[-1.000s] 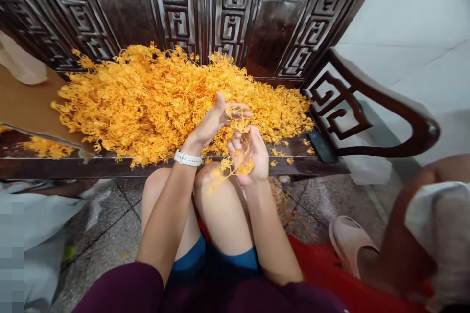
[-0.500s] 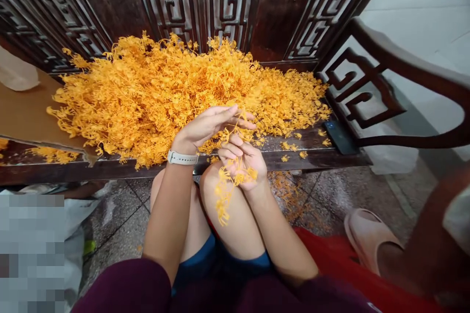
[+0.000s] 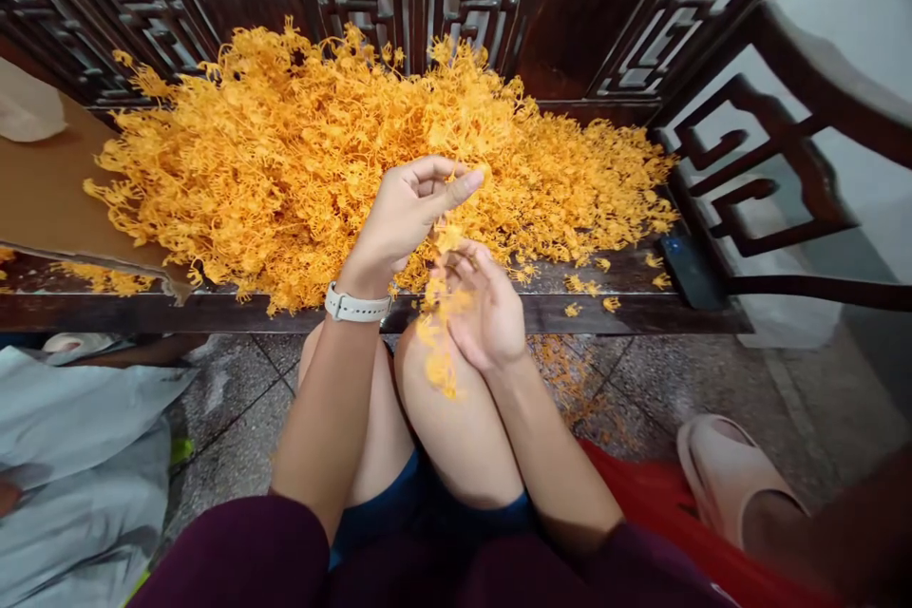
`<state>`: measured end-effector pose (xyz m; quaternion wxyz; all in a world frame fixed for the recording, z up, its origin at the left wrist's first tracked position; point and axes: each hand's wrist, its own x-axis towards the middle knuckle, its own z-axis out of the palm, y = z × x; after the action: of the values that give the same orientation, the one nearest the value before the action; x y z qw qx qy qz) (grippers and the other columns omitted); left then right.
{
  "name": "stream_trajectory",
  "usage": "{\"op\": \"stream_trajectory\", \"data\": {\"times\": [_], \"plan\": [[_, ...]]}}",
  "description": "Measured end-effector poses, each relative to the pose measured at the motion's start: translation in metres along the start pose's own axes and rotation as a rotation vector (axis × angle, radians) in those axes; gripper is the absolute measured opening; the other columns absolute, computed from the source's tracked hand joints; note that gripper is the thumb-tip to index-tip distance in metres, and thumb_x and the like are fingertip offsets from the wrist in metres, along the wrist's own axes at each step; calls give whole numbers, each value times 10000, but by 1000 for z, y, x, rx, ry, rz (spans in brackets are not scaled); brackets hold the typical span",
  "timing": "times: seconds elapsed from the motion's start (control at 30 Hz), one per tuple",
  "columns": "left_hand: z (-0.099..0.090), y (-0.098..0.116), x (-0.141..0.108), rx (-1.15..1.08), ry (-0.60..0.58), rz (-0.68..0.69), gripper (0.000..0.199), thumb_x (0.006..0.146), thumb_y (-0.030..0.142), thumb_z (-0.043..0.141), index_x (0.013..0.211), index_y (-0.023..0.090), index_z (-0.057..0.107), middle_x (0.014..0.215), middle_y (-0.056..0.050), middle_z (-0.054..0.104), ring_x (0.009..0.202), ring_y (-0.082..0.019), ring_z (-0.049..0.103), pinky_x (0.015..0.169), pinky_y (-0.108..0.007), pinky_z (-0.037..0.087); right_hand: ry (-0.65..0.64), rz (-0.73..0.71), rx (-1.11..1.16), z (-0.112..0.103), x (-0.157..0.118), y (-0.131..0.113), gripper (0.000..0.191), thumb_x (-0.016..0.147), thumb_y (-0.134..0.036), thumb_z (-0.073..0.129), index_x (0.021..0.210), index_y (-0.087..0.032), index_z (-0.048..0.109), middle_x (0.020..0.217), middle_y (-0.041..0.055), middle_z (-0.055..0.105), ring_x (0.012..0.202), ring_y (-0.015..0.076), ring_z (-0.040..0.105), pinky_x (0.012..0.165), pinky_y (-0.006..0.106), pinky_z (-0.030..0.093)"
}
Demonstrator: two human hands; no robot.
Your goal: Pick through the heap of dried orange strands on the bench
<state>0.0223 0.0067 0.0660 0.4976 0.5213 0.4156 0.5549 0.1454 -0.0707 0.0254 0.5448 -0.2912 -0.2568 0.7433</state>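
Observation:
My left hand point(image 3: 417, 209), with a pale watch on its wrist, is raised before the pile with thumb and fingers pinched together on the top of an orange plastic sprig point(image 3: 442, 372). The sprig hangs over my knee and is partly blurred. Beside it, on the right, my right hand point(image 3: 493, 309) has its palm turned toward the sprig, fingers loosely curled and apart. Whether its fingertips touch the strands I cannot tell. Behind both hands a large heap of similar orange plastic sprigs point(image 3: 306, 152) covers much of the dark wooden bench point(image 3: 513, 315).
At the bench's right end lies a dark phone point(image 3: 691, 274), near the carved armrest point(image 3: 784, 161). A cardboard piece point(image 3: 64, 199) stands at left. Orange bits litter the floor. A person's grey clothing point(image 3: 92, 456) shows at lower left, another person's sandalled foot point(image 3: 733, 470) at right.
My left hand has gone from flat, extended fingers to a pinch, slightly higher. My right hand has loosened from curled fingers around the sprig. The view has shifted slightly.

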Motion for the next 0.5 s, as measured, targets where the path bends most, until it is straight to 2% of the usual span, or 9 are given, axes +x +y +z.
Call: {"op": "stream_trajectory", "data": {"times": [0.1,0.17,0.3,0.4,0.5], "plan": [[3,-2,-1,84,19,49,321,837,489,839,855,188,727,617,47,495,527,-50,339,485,-238,235,77,-171,-165,3,-1,5,234,913,-435,677,1072,-277,610,1057,34,653,976,192,644,927,381,544],[6,-2,-3,137,-5,54,329,845,502,828,864,191,725,580,55,456,517,-57,331,489,-247,240,79,-234,-220,6,-3,6,277,900,-478,681,1076,-276,607,1056,40,637,979,201,639,927,387,537],[13,1,-7,227,-82,39,363,880,564,767,911,204,730,606,32,504,550,-88,434,522,-265,340,99,-226,-212,9,-4,5,343,916,-590,622,1085,-292,613,964,35,609,877,198,620,767,352,530],[14,2,-9,262,-143,54,388,905,591,723,928,204,742,636,12,545,583,-106,488,543,-279,371,212,-243,-281,9,-2,4,258,893,-516,703,956,-281,616,866,1,565,732,144,520,659,280,467],[8,3,-9,299,-174,42,361,897,543,751,989,193,761,670,2,599,607,-106,521,560,-275,384,283,-289,-344,7,-1,4,230,907,-430,725,838,-256,591,792,-16,522,665,121,438,615,253,423]]}}
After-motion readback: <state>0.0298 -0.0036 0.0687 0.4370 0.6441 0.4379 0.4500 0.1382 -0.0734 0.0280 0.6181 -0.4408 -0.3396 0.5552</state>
